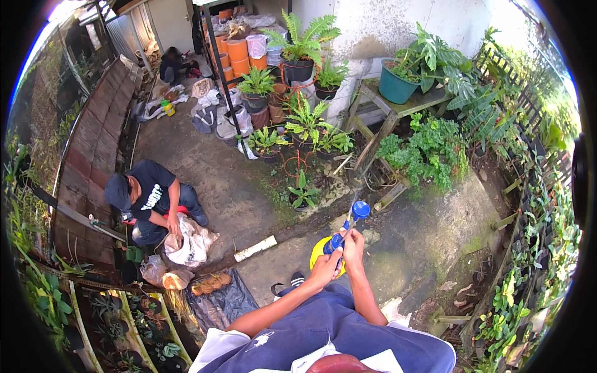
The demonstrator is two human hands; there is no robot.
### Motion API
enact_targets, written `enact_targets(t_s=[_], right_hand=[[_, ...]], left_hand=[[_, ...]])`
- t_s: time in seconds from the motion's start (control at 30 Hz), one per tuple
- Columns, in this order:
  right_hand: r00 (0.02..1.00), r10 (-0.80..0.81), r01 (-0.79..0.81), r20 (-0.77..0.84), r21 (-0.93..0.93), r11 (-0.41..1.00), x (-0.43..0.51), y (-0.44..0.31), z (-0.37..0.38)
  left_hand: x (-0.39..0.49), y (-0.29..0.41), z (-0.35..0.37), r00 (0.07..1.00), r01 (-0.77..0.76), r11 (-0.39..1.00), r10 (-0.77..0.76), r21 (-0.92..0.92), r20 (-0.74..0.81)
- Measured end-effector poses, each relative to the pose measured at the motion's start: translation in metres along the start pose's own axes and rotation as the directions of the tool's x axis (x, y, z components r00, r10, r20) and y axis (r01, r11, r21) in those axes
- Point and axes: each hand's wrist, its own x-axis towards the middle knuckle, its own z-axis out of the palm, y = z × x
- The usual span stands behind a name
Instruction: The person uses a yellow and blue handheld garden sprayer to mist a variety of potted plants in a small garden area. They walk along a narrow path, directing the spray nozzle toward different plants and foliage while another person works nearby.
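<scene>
In front of my body is a pump sprayer with a yellow tank and a blue top. My left hand grips it near the blue top, thumb pointing up. My right hand is closed around the upper part beside a thin stem. A round blue knob stands out beyond the fingers. The hands partly cover the tank and the top. Whether spray is leaving the sprayer, I cannot tell.
A crouching person handles a white sack at the left; another person sits far back. A white bar lies on the ground. Potted ferns and a wooden table stand ahead. Plant racks line the right.
</scene>
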Motion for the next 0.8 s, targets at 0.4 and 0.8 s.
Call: enact_targets(t_s=[0.4, 0.8], right_hand=[[1.000, 0.015, -0.015, -0.004, 0.012, 1.000, 0.0019, -0.0008, -0.0015], [0.999, 0.050, -0.050, 0.014, 0.013, 0.999, 0.0066, 0.0061, -0.0051]], left_hand=[[0.0012, 0.0003, 0.0025, 1.000, 0.005, 1.000, -0.005, -0.023, 0.005], [0.0002, 0.0008, 0.0055, 1.000, -0.005, 1.000, 0.005, 0.015, 0.000]])
